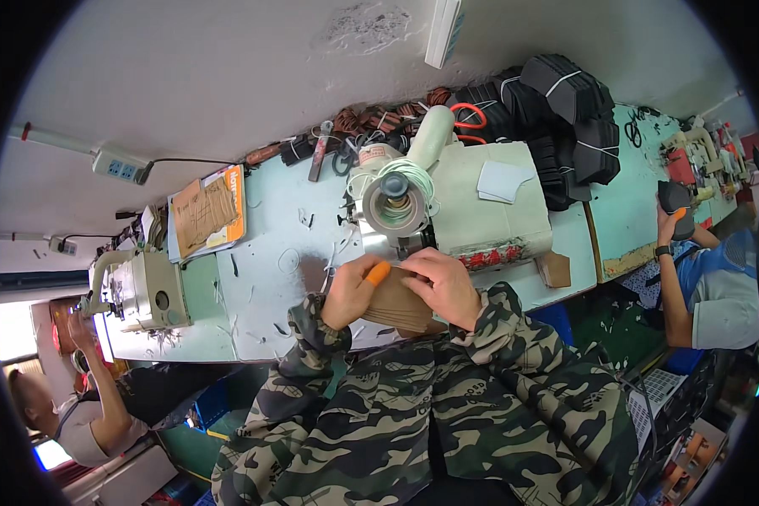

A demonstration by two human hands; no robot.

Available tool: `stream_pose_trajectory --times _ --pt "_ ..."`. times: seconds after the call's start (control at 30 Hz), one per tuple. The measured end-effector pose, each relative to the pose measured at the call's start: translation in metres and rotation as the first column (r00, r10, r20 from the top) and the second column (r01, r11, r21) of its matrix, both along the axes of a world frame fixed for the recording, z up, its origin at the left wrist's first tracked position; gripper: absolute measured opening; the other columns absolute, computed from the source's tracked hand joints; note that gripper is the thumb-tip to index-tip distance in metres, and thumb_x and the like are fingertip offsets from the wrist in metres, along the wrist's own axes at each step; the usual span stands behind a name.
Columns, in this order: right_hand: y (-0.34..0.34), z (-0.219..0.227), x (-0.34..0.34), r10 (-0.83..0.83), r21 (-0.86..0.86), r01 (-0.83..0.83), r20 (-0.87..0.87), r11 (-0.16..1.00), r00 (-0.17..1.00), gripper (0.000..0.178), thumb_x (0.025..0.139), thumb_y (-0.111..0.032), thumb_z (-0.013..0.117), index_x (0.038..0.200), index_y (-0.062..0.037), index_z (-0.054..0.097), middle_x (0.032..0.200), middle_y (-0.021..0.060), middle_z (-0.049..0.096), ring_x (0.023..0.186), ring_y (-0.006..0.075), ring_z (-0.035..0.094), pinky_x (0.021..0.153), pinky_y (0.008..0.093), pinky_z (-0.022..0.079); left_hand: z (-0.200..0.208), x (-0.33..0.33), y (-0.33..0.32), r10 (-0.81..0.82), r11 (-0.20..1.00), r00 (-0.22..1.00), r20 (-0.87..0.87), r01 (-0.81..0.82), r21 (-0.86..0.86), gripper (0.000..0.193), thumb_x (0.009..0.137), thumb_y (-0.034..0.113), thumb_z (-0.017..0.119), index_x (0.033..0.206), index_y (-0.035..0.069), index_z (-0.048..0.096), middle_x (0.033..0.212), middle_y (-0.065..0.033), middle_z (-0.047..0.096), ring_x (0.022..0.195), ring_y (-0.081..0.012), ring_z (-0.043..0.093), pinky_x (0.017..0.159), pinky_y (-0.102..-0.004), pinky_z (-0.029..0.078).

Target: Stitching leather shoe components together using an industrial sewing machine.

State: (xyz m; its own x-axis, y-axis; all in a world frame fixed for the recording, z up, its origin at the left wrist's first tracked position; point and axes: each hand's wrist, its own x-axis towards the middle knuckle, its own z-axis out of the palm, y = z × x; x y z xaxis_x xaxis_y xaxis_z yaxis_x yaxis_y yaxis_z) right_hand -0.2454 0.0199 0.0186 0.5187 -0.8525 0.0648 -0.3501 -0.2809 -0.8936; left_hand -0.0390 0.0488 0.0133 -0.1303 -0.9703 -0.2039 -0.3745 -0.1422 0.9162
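Observation:
My left hand (pixel 350 293), with an orange cover on one finger, closes on the left side of a fanned stack of flat brown pieces (pixel 398 305). From the other side my right hand (pixel 444 288) pinches the top edge of the same stack. Their exact material cannot be made out. Both hands are right before the metal front of a cream bench machine (pixel 497 207). Its round grey head (pixel 394 221) rises just beyond my fingers, wrapped with pale cord. Whether the stack touches the machine's metal part is hidden by my fingers.
Black bundled pieces (pixel 565 110) are piled behind the machine. White paper (pixel 504 180) lies on its top; a brown piece (pixel 554 270) sits at its right. Scraps litter the pale table (pixel 270 219). Another machine (pixel 148 291) stands left. Co-workers sit left (pixel 101 413) and right (pixel 721 287).

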Motion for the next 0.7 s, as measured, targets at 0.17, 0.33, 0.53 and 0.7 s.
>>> stream_pose_trajectory --times 0.17,0.33,0.53,0.7 --pt "-0.005 -0.005 0.004 -0.134 -0.095 0.139 0.057 0.986 0.989 0.016 0.082 -0.012 0.069 0.097 -0.0047 0.067 0.082 0.0130 0.067 0.075 0.0321 0.065 0.066 0.0374 0.051 0.004 0.002 -0.005 -0.045 0.996 0.976 -0.213 0.060 0.063 0.019 0.098 0.015 0.055 0.097 -0.003 0.062 0.082 -0.0022 0.061 0.078 -0.0071 0.051 0.072 -0.0245 0.045" --pt "-0.023 -0.005 -0.013 0.005 0.058 0.004 -0.147 0.998 0.989 0.020 0.081 -0.017 0.070 0.096 -0.0034 0.066 0.074 0.0129 0.067 0.068 0.0324 0.065 0.063 0.0400 0.051 -0.018 0.026 -0.023 -0.117 0.979 0.991 -0.067 0.126 0.157 0.027 0.095 0.022 0.058 0.099 -0.004 0.067 0.074 -0.0111 0.064 0.066 -0.0133 0.057 0.064 -0.0310 0.048" --pt "-0.052 0.015 -0.022 0.098 -0.206 -0.242 -0.535 0.948 0.839 0.049 0.072 -0.026 0.077 0.114 -0.0069 0.058 0.096 0.0111 0.063 0.097 0.0323 0.059 0.081 0.0437 0.049 -0.027 0.024 -0.052 -0.240 0.936 0.970 -0.045 0.244 0.253 0.029 0.092 0.025 0.064 0.091 -0.003 0.071 0.071 -0.0107 0.067 0.064 -0.0107 0.057 0.061 -0.0305 0.048" --pt "-0.066 0.007 -0.030 0.180 -0.085 -0.292 -0.617 0.953 0.766 0.037 0.074 -0.023 0.075 0.103 -0.0046 0.061 0.090 0.0142 0.064 0.089 0.0351 0.062 0.076 0.0469 0.049 -0.015 0.033 -0.046 -0.197 0.903 0.944 -0.264 0.280 0.327 0.017 0.089 0.015 0.068 0.091 -0.002 0.072 0.079 -0.0036 0.070 0.073 -0.0075 0.059 0.066 -0.0263 0.049"
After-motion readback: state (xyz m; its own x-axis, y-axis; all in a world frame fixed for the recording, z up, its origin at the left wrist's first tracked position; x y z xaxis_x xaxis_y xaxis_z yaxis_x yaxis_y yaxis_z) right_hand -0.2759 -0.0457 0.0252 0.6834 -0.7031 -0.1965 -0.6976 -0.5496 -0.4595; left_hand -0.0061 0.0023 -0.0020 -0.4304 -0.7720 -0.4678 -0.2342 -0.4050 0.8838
